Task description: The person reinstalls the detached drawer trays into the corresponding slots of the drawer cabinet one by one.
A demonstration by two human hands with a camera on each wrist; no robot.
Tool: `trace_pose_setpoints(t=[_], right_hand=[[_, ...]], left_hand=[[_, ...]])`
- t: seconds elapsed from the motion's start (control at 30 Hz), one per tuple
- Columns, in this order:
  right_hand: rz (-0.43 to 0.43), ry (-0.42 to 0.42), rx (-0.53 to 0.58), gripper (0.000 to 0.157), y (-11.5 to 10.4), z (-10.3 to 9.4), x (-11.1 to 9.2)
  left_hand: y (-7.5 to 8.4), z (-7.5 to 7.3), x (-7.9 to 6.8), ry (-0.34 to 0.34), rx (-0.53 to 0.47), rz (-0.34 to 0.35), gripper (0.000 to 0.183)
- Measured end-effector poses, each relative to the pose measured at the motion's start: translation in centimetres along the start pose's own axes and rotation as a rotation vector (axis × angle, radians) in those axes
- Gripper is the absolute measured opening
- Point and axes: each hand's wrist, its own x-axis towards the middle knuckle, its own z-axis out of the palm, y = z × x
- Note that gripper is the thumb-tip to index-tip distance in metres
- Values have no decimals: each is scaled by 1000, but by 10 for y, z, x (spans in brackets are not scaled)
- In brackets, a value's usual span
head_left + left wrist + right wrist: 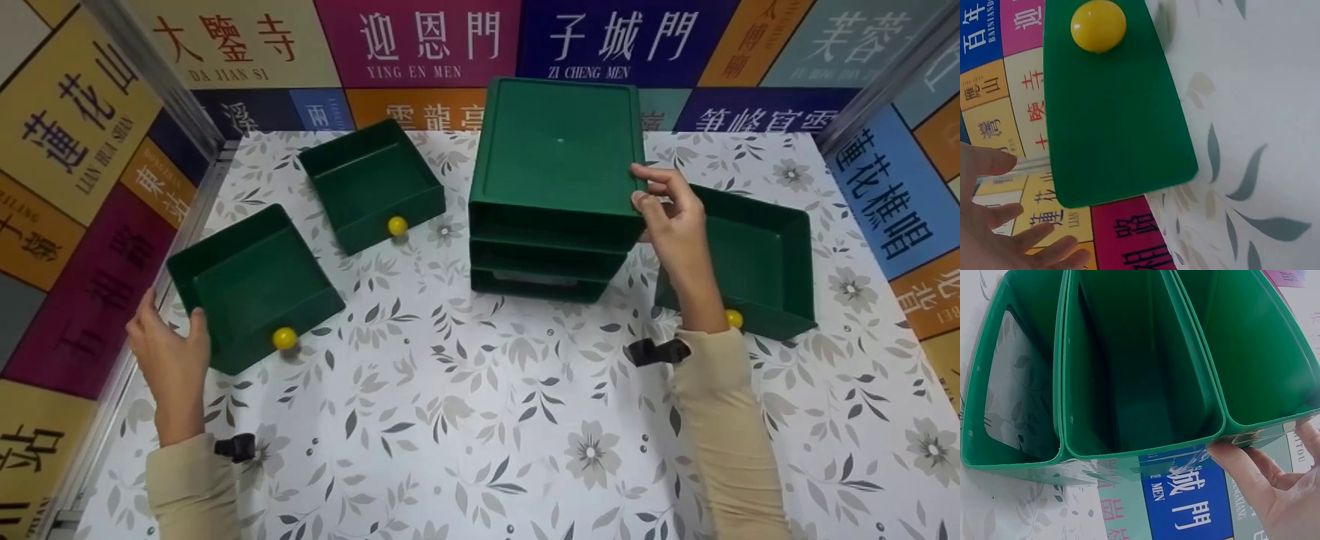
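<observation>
A green three-tier drawer cabinet stands toward the back of the table, its slots open at the front. My right hand touches the cabinet's right side near the upper front corner; in the right wrist view its fingers lie against the outer wall. At the left, my left hand is spread beside a green drawer with a yellow round knob. The left wrist view shows the drawer's front apart from the loosely spread fingers, nothing held.
A second green drawer with a yellow knob lies left of the cabinet. The third drawer sits to its right, partly behind my right forearm. Panels with large characters border the leaf-patterned table.
</observation>
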Motion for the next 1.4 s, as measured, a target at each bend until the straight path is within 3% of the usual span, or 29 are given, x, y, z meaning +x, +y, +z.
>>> trace_pose_setpoints(t=[0.3, 0.57, 0.8, 1.13, 1.27, 1.4], right_hand=[[-9, -1, 0, 35, -1, 1, 0], [-9, 1, -1, 35, -1, 1, 0], [-12, -2, 8, 36, 1, 1, 0], [-5, -10, -13, 36, -1, -1, 1], [-12, -8, -14, 36, -1, -1, 1], [-22, -11, 6, 35, 0, 0, 1]], left_hand=[[-23, -1, 10, -88, -55, -116, 65], [-34, 0, 16, -182, -68, -203, 64], [-42, 4, 19, -216, -70, -213, 56], [-47, 9, 21, -259, -111, -256, 63], [-48, 11, 21, -240, -69, -222, 60], [-48, 13, 20, -178, -8, -157, 51]])
